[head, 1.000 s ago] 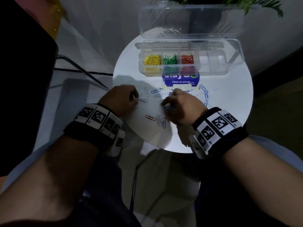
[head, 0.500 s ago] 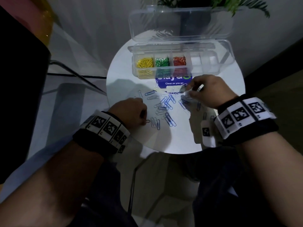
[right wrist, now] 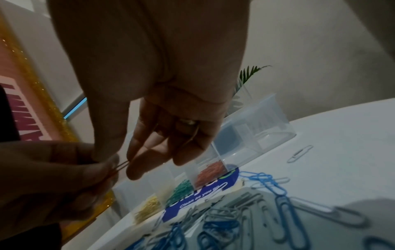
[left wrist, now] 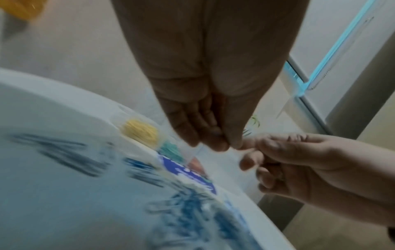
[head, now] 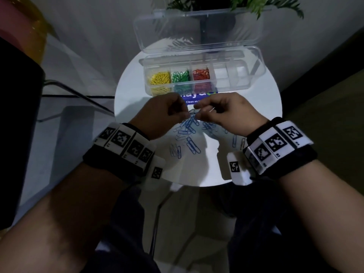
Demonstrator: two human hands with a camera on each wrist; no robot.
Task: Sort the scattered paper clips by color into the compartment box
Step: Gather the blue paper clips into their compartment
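Both hands meet above the middle of the round white table (head: 260, 107). My left hand (head: 184, 115) pinches a red paper clip (right wrist: 121, 166) at one end. My right hand (head: 200, 116) closes thumb and forefinger on its other end and keeps a pale clip (right wrist: 193, 135) tucked under its curled fingers. The clear compartment box (head: 254, 75) stands open behind them, with yellow clips (head: 160, 77), green clips (head: 180, 75) and red clips (head: 201, 73) in its three left cells. Several blue clips (head: 189, 133) and pale clips (right wrist: 316, 209) lie loose under the hands. The left wrist view is blurred.
The box's lid (head: 197, 30) stands up at the back, with a potted plant (head: 216, 4) behind it. A blue label (head: 192, 100) lies on the table in front of the box. The right cells of the box (head: 230, 75) show no clips. The table's front edge is near my wrists.
The left hand rose from the table's front left with the red clip and moved to the centre. The right hand came back from the right to meet it.
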